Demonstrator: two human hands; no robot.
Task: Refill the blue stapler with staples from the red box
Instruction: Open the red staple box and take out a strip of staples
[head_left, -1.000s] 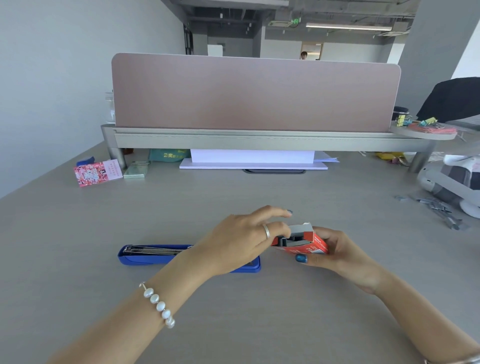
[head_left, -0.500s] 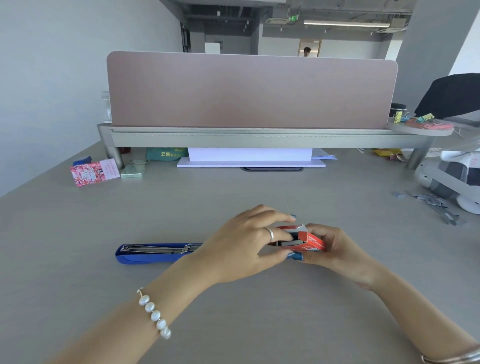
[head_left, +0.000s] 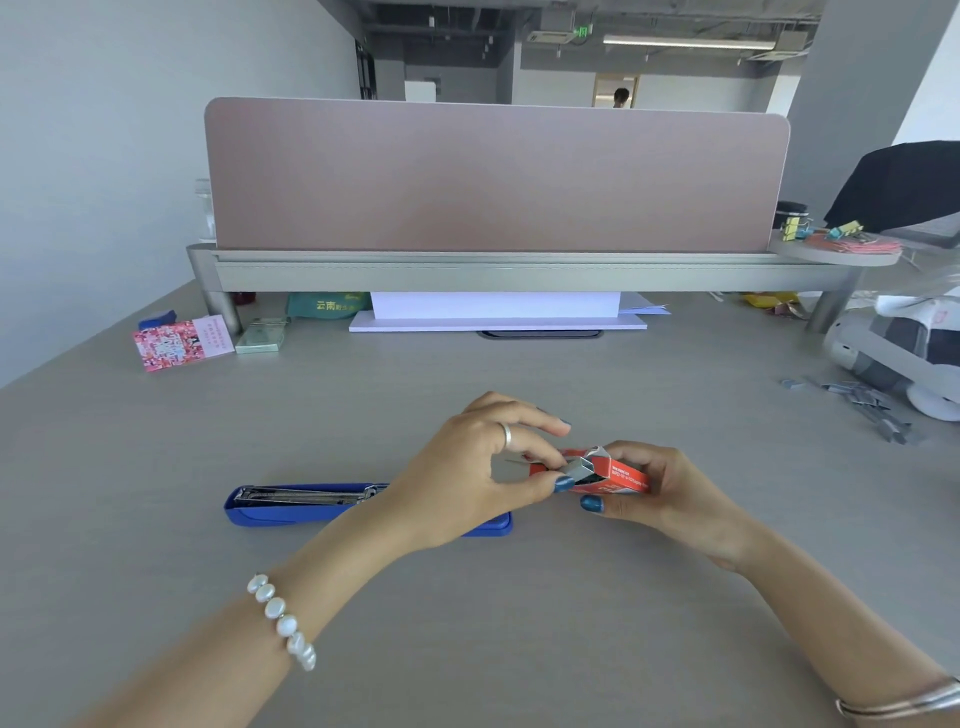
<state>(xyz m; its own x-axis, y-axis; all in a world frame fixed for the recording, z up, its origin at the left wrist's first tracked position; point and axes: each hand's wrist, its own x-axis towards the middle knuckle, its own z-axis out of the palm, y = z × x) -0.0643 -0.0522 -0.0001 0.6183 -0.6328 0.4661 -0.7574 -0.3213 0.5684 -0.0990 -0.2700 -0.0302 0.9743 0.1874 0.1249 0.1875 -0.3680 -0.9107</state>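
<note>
The blue stapler (head_left: 291, 506) lies flat on the grey desk, opened out, with its metal staple channel facing up; my left wrist hides its right part. My right hand (head_left: 670, 493) holds the small red box (head_left: 621, 478) just above the desk, open flap toward the left. My left hand (head_left: 478, 478) pinches a grey strip of staples (head_left: 579, 469) at the box's open end with thumb and fingertip. The strip sticks partly out of the box.
A pink desk divider (head_left: 493, 176) on a grey shelf closes the far side. A pink card box (head_left: 179, 343) and a green tin (head_left: 260, 340) lie far left. Loose staples (head_left: 872, 405) and a white device (head_left: 893, 348) sit at the right.
My left hand has closed in on the box's open end and taken hold of the staple strip, which now shows outside the box. The box sits slightly lower in my right hand.
</note>
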